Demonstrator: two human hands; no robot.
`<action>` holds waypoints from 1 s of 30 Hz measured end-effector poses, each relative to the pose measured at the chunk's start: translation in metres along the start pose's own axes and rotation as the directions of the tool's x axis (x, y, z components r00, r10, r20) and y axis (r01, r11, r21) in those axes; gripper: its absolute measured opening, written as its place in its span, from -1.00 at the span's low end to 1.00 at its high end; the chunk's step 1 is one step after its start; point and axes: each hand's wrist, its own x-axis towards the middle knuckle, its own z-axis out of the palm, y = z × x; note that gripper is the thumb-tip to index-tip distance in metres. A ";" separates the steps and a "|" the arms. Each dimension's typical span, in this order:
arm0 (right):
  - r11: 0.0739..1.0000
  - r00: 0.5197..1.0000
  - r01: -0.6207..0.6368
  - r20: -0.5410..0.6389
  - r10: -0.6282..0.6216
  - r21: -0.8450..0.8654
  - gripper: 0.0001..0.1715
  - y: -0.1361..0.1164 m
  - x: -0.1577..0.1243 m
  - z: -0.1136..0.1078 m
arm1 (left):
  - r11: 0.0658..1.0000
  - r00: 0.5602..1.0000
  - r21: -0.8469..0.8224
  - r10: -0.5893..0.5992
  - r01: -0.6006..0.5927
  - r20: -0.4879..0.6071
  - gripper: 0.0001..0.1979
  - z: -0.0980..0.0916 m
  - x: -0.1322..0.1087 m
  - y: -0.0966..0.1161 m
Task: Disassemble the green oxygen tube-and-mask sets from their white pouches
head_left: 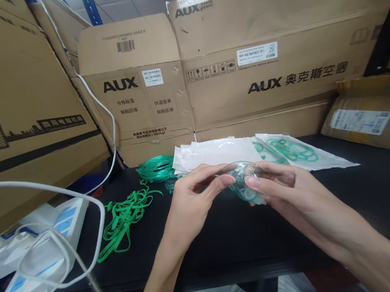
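A clear, green-tinted plastic oxygen mask is held up above the black table between both hands. My left hand pinches its left edge between thumb and fingers. On the other side, my right hand grips the mask with the thumb in front and the fingers behind. Behind the hands lie white paper-and-plastic pouches; the one at the right shows green tubing inside. A coil of green tubing sits left of the pouches. Nearer to me is a tangled heap of green elastic straps.
Large cardboard boxes wall off the back of the black table. Another box leans in at the left, and a taped carton stands at the right. White cables loop over a power strip at the left.
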 end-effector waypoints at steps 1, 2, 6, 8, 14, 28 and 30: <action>1.000 1.000 0.009 -0.010 -0.009 -0.010 -0.73 0.001 0.000 0.000 | 1.000 1.000 0.005 0.007 -0.007 -0.004 -0.83 0.000 0.000 0.000; 1.000 1.000 0.016 -0.021 -0.017 -0.023 -0.69 0.002 0.000 0.001 | 1.000 1.000 0.008 0.014 -0.014 -0.007 -0.83 0.000 0.000 -0.001; 0.995 0.993 0.042 -0.105 -0.051 -0.088 -0.62 0.008 0.002 0.000 | 0.999 0.999 0.009 0.039 -0.039 -0.017 -0.85 0.002 0.000 -0.004; 0.991 0.985 0.060 -0.157 -0.078 -0.118 -0.62 0.011 0.002 -0.001 | 0.999 0.999 0.008 0.044 -0.044 -0.022 -0.86 0.003 0.000 -0.005; 0.960 0.965 0.140 -0.183 -0.186 -0.242 -0.72 0.015 0.002 -0.003 | 0.998 0.999 0.056 0.039 -0.037 -0.032 -0.88 0.002 0.000 -0.008; 0.978 0.999 0.037 0.044 -0.029 -0.206 -0.84 0.000 0.005 -0.012 | 0.933 0.994 0.343 0.100 -0.112 0.051 -0.88 0.000 -0.004 0.003; 0.986 0.998 0.051 0.054 -0.043 -0.158 -0.87 0.003 0.005 -0.010 | 0.920 0.988 0.361 0.137 -0.154 0.072 -0.90 0.001 -0.005 0.006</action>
